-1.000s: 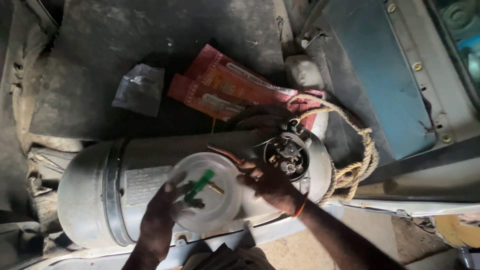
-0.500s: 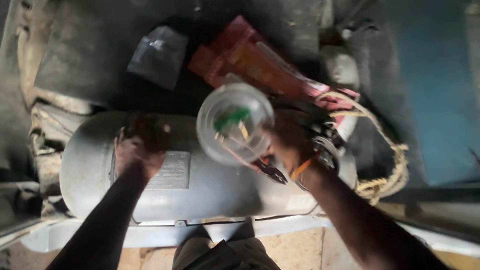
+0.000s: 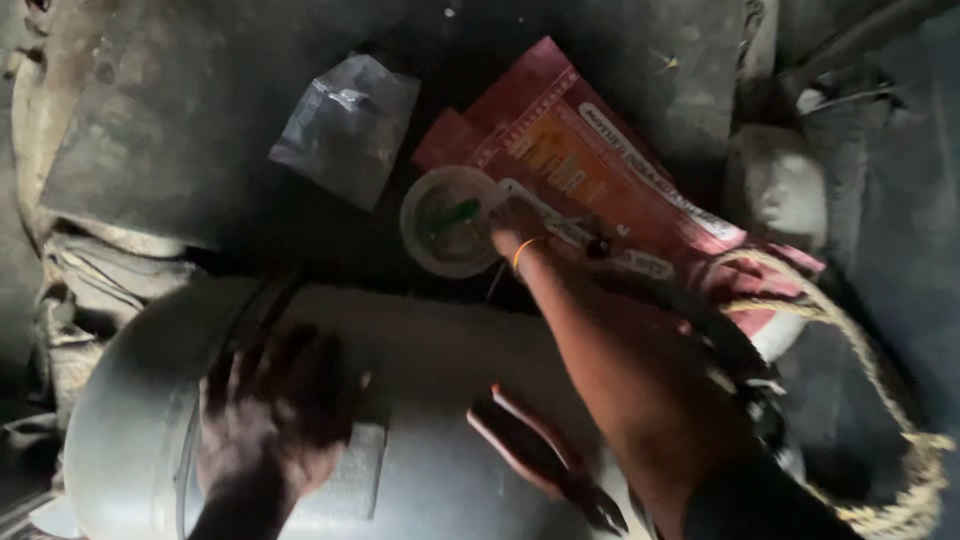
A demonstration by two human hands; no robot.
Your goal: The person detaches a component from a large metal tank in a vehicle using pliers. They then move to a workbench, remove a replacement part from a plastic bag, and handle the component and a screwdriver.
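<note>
Right hand [image 3: 515,222] gripping round plastic container [image 3: 447,222], left hand [image 3: 270,420] flat on grey cylinder [image 3: 430,360]

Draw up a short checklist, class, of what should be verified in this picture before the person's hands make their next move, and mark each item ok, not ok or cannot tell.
1. Right hand has a grip on the round clear container: cannot tell; it touches the rim, fingers hidden.
2. Left hand steadies the grey cylinder tank: ok, palm lies flat on it.
3. Orange-handled pliers lie stable on the tank: cannot tell; they rest loose on a curved surface.
4. Container sits clear of the red printed packet: not ok, they touch or overlap.
5. Rope clear of both hands: ok.
</note>
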